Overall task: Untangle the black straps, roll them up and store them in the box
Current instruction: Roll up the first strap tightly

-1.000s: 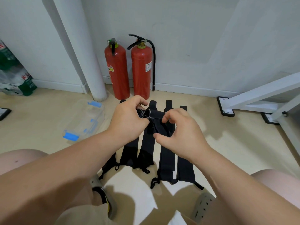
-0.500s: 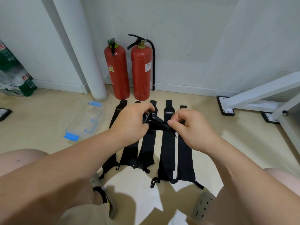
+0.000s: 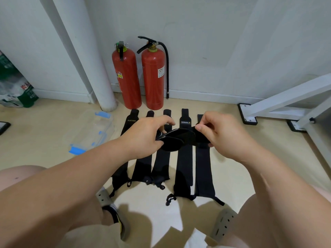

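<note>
Several black straps (image 3: 184,163) lie flat side by side on the floor, running away from me toward the wall. Above them I hold one more black strap (image 3: 180,138), partly unrolled and stretched sideways. My left hand (image 3: 145,138) grips its coiled left end. My right hand (image 3: 223,135) pinches its right end between thumb and fingers. The clear plastic box (image 3: 93,129) with blue clips sits on the floor to the left, apart from both hands.
Two red fire extinguishers (image 3: 154,76) stand against the wall behind the straps, next to a white pipe (image 3: 96,68). A white metal frame (image 3: 290,102) stands at the right. My knees and grey sandals (image 3: 222,224) are at the bottom.
My hands have drawn apart, the right one moving rightward, and the held strap has unrolled and stretched out longer between them.
</note>
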